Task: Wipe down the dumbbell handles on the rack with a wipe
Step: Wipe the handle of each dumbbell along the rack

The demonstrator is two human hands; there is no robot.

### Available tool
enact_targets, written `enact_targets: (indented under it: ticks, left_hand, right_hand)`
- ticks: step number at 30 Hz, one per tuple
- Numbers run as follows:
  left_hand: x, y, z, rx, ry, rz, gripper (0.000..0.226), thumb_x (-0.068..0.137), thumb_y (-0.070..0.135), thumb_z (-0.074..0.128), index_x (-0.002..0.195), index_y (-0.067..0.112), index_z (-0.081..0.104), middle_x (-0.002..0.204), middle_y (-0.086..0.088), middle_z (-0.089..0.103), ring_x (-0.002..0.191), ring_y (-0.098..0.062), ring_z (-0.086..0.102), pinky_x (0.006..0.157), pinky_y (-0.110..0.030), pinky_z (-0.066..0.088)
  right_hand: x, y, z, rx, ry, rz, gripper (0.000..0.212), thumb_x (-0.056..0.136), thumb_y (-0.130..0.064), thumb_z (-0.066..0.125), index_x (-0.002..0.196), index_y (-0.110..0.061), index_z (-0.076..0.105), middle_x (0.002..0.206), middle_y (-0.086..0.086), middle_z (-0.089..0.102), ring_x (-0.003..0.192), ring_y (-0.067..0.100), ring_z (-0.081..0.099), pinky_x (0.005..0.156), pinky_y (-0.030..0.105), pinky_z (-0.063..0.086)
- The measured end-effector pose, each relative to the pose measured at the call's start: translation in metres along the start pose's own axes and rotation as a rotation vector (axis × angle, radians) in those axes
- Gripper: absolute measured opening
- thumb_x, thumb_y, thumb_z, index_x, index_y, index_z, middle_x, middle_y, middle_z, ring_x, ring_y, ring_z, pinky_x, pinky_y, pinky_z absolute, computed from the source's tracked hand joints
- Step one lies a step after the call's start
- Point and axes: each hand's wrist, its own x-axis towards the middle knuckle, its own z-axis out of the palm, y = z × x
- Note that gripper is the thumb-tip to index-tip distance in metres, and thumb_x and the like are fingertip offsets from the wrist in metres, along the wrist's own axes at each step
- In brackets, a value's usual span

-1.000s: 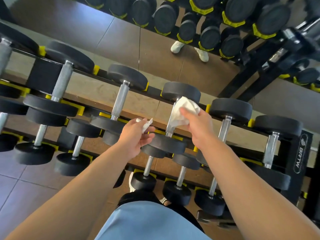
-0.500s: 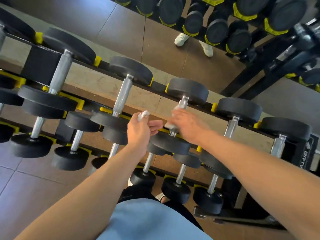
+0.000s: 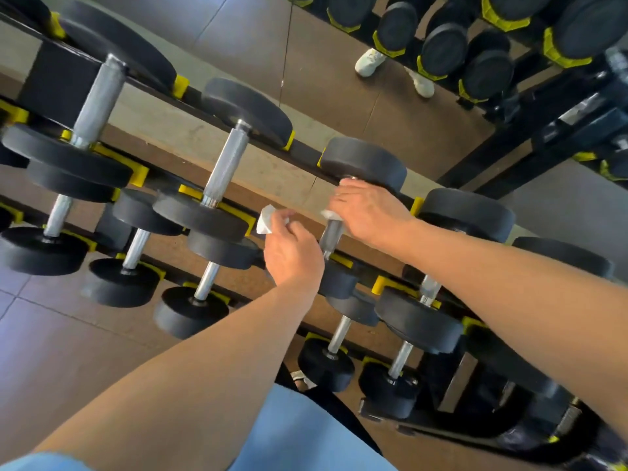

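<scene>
A black rack [image 3: 306,151] with yellow cradles carries rows of black dumbbells with steel handles. My right hand [image 3: 368,210] is wrapped around the upper part of one top-row handle [image 3: 331,234], close under its far weight plate [image 3: 365,161]. A white wipe [image 3: 331,215] is pressed between palm and handle, only its edge showing. My left hand [image 3: 294,254] hovers just left of that handle, pinching a second small white wipe [image 3: 266,219]. The neighbouring handle [image 3: 226,166] to the left is bare.
Lower rows of smaller dumbbells [image 3: 207,283] sit below my hands. A mirror behind the rack reflects more dumbbells [image 3: 445,49] and a person's white shoes [image 3: 370,62]. Brown tiled floor [image 3: 68,351] lies at the left; my blue shorts [image 3: 306,433] fill the bottom.
My right hand has slid up the handle from its lower end to just under the far plate, the wipe now mostly hidden. The left hand stayed beside it. The camera has moved closer.
</scene>
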Motion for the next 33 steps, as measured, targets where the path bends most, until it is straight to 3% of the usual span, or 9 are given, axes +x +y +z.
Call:
enact_targets:
  ticks: [6,9,12,14,17,24,27,29,33]
  left_hand:
    - [-0.007,0.004,0.000,-0.123,0.092,-0.050,0.029,0.102,0.025,0.031,0.115,0.022,0.057,0.102,0.001,0.057,0.078,-0.007,0.051,0.066,-0.021,0.037]
    - [-0.008,0.005,0.001,-0.130,0.129,-0.030,0.030,0.102,0.024,0.030,0.112,0.020,0.058,0.098,0.004,0.058,0.081,-0.008,0.052,0.060,-0.014,0.032]
    - [-0.007,0.004,0.003,-0.138,0.150,-0.022,0.031,0.101,0.025,0.029,0.110,0.020,0.058,0.098,0.004,0.058,0.080,-0.006,0.052,0.060,-0.016,0.032]
    - [-0.006,0.003,0.004,-0.140,0.172,-0.007,0.031,0.099,0.027,0.028,0.109,0.021,0.057,0.098,0.002,0.059,0.082,-0.009,0.053,0.062,-0.022,0.034]
    - [-0.005,-0.001,0.007,-0.125,0.194,0.010,0.028,0.098,0.030,0.028,0.104,0.021,0.054,0.096,0.000,0.058,0.082,-0.013,0.054,0.065,-0.028,0.037]
    - [-0.002,-0.003,0.006,-0.160,0.214,0.045,0.023,0.097,0.029,0.029,0.095,0.021,0.051,0.086,-0.003,0.057,0.078,-0.018,0.055,0.065,-0.036,0.043]
    - [-0.002,-0.004,0.005,-0.150,0.211,0.063,0.024,0.098,0.029,0.029,0.097,0.021,0.051,0.086,-0.004,0.058,0.077,-0.018,0.056,0.065,-0.037,0.046]
    - [-0.003,-0.004,0.006,-0.144,0.215,0.077,0.024,0.098,0.029,0.029,0.097,0.022,0.051,0.089,-0.005,0.059,0.079,-0.019,0.058,0.065,-0.034,0.045]
    - [-0.003,-0.004,0.009,-0.126,0.215,0.095,0.025,0.098,0.029,0.030,0.096,0.019,0.053,0.087,-0.001,0.058,0.077,-0.014,0.056,0.061,-0.028,0.041]
  right_hand:
    - [-0.020,-0.056,-0.017,0.738,-0.044,0.446,0.025,0.101,-0.032,0.053,0.115,-0.016,0.067,0.100,0.006,0.068,0.094,0.025,0.064,0.079,0.039,0.052]
    - [-0.008,-0.046,-0.029,0.908,0.268,0.732,0.034,0.101,-0.035,0.054,0.126,-0.013,0.065,0.113,0.005,0.069,0.101,0.015,0.063,0.077,0.022,0.045]
    - [-0.002,-0.024,-0.030,0.391,0.383,0.284,0.032,0.094,-0.014,0.066,0.126,-0.011,0.066,0.119,0.007,0.070,0.110,0.019,0.065,0.088,0.028,0.053]
    - [0.006,-0.008,-0.018,0.015,0.101,-0.075,0.028,0.088,-0.007,0.069,0.116,-0.011,0.070,0.109,0.013,0.070,0.105,0.029,0.065,0.081,0.036,0.054]
    - [0.006,-0.004,-0.012,-0.085,-0.204,-0.044,0.025,0.093,-0.017,0.058,0.117,-0.016,0.066,0.109,0.014,0.063,0.103,0.033,0.061,0.078,0.040,0.051]
    - [0.011,-0.007,-0.019,0.597,-0.015,0.183,0.023,0.102,-0.031,0.052,0.113,-0.017,0.067,0.091,-0.003,0.062,0.083,0.017,0.058,0.057,0.018,0.035]
    - [0.019,0.003,-0.027,0.194,0.140,0.033,0.023,0.099,-0.016,0.052,0.118,-0.016,0.066,0.097,0.008,0.068,0.087,0.026,0.063,0.066,0.032,0.050]
    - [0.018,0.007,-0.025,-0.074,-0.035,-0.265,0.018,0.095,-0.012,0.055,0.109,-0.015,0.067,0.096,0.011,0.067,0.089,0.029,0.062,0.078,0.043,0.053]
    - [-0.005,-0.003,-0.019,0.033,-0.134,-0.200,0.013,0.098,-0.017,0.052,0.104,-0.016,0.063,0.106,0.017,0.063,0.087,0.029,0.063,0.070,0.036,0.047]
